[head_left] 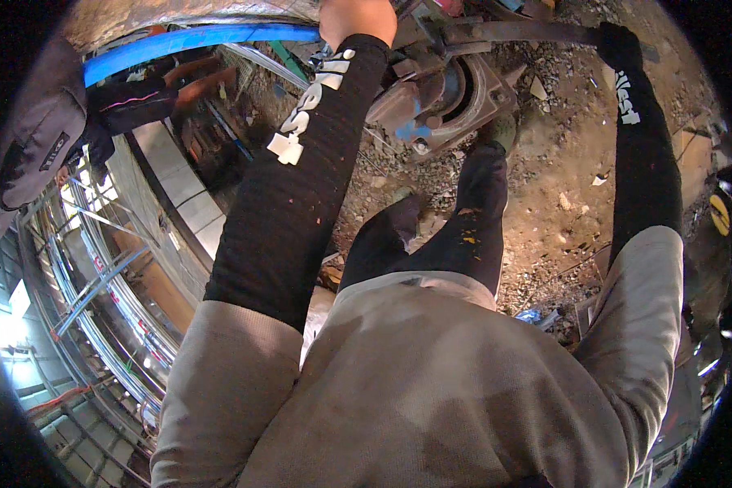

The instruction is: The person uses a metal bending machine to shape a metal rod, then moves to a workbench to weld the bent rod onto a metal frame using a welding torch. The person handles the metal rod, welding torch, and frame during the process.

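A blue metal bar [211,37] runs in from the left. Its right end meets my left hand [358,20], whose fingers are closed round it at the upper edge of the picture. Out to the right, my right hand [620,46], dark in shadow, grips the end of a long flat metal lever [520,32]. That lever reaches left to a rusty metal machine [447,102] with a round housing and blue paint smears, standing on the ground between my hands. The tips of my left fingers are cut off by the frame.
Gravelly dirt [565,195] with stone chips lies around my feet. At the far left stands another person in a grey top [44,134]. Long metal bars [109,285] lie stacked on the left beside a wooden beam [158,228]. A blue plastic scrap [528,315] rests near my right side.
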`<act>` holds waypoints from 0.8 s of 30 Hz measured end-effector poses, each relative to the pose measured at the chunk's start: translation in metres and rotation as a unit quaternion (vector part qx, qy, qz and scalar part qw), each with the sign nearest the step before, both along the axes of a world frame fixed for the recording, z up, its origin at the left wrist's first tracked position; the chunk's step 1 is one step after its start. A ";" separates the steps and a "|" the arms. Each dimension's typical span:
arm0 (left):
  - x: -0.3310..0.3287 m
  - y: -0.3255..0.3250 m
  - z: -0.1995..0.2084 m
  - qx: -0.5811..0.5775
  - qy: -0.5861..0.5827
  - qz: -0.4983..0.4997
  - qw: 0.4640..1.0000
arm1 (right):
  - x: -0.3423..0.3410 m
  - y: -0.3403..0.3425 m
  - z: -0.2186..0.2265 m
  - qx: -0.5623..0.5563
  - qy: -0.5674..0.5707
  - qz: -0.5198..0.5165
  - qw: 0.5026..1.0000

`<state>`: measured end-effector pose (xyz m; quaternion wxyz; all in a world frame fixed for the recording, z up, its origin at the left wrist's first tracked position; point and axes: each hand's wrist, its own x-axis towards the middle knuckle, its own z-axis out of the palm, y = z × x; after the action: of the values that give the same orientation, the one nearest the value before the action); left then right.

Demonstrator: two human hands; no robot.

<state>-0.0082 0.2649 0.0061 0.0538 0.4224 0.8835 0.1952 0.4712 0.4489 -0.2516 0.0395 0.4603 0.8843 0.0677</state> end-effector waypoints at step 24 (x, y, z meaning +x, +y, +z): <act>-0.008 0.003 -0.002 0.045 0.088 -0.139 0.985 | -0.021 -0.314 0.087 -0.066 0.006 -0.351 0.934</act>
<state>-0.0167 0.2683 0.0037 -0.0168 0.5583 0.8080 0.1875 0.4504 0.1349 -0.1650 0.0861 0.7381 0.6691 -0.0120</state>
